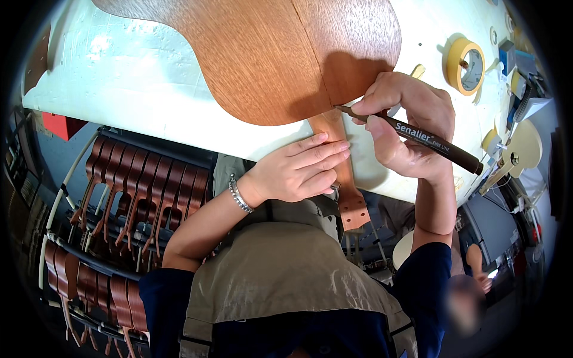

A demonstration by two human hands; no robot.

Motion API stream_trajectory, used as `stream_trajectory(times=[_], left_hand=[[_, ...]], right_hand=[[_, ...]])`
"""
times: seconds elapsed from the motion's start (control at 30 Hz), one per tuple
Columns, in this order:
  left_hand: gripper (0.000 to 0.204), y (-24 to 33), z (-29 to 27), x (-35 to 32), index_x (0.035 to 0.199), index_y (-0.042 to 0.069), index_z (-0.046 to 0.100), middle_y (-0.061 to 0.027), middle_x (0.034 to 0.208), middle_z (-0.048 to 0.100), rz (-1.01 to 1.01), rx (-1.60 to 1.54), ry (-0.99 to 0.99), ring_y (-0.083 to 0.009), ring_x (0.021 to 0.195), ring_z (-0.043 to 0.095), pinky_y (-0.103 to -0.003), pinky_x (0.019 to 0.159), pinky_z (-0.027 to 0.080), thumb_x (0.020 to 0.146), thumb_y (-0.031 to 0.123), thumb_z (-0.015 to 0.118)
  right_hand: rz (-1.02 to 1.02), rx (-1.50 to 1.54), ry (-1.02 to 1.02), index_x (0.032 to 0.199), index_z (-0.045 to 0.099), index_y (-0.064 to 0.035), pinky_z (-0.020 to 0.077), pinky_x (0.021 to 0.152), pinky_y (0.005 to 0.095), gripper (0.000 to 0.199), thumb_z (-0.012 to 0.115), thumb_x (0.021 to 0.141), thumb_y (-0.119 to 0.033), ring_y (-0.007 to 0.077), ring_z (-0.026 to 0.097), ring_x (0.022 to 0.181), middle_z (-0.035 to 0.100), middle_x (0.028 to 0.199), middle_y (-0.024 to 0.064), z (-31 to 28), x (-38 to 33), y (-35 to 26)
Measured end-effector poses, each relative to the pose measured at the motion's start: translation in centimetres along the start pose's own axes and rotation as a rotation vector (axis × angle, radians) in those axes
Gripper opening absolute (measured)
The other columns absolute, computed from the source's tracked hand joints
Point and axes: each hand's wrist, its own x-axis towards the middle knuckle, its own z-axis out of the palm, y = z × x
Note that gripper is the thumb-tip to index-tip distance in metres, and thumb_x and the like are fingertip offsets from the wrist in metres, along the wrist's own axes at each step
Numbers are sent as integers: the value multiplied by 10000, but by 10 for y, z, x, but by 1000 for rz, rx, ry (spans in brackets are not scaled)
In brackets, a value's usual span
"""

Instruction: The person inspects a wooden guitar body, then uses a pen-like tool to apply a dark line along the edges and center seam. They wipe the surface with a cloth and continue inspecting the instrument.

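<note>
Marking a wooden instrument body (268, 53) at its neck (343, 173)

Right hand (406, 125) pinches a brown pen (418, 136); left hand (298, 170) lies flat, fingers together, on the neck.

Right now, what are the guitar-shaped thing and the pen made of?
The instrument body looks like reddish-brown wood, smooth and matt: fine grain lines and a centre seam show. The pen in the right hand looks like dark brown plastic, slightly glossy.

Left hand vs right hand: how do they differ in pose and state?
The left hand lies flat, fingers extended, pressing the narrow reddish wooden neck; the right hand is curled, gripping a dark brown fine-line pen. The left wrist wears a silver bracelet; the right is bare. Both work at the joint with the wide wooden instrument body.
</note>
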Motion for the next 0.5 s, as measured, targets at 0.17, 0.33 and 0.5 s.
stream_trajectory(times=[0.17, 0.33, 0.5], left_hand=[[269, -1, -2, 1, 701, 84, 522, -112, 1176, 604, -5, -19, 4, -207, 1201, 502, -394, 1093, 326, 861, 301, 530], [201, -1, -15, 8, 756, 65, 553, -108, 1164, 609, -68, -191, -51, -216, 1201, 501, -389, 1065, 357, 804, 250, 615], [187, 10, -35, 19, 976, 23, 609, -118, 948, 655, -418, -502, 159, -301, 895, 629, -403, 906, 487, 858, 164, 576]], right_hand=[[-28, 3, -35, 769, 586, 28, 453, 509, 242, 101, 581, 692, -36, 163, 584, 551, 600, 662, 105, -2, 1, 1], [148, 310, 135, 791, 568, 1, 456, 558, 222, 73, 578, 756, -62, 106, 563, 612, 581, 722, 47, -2, -17, -3], [188, 477, 216, 888, 519, 2, 446, 678, 237, 116, 577, 807, -58, 117, 563, 751, 540, 825, 56, -4, -44, -18]])
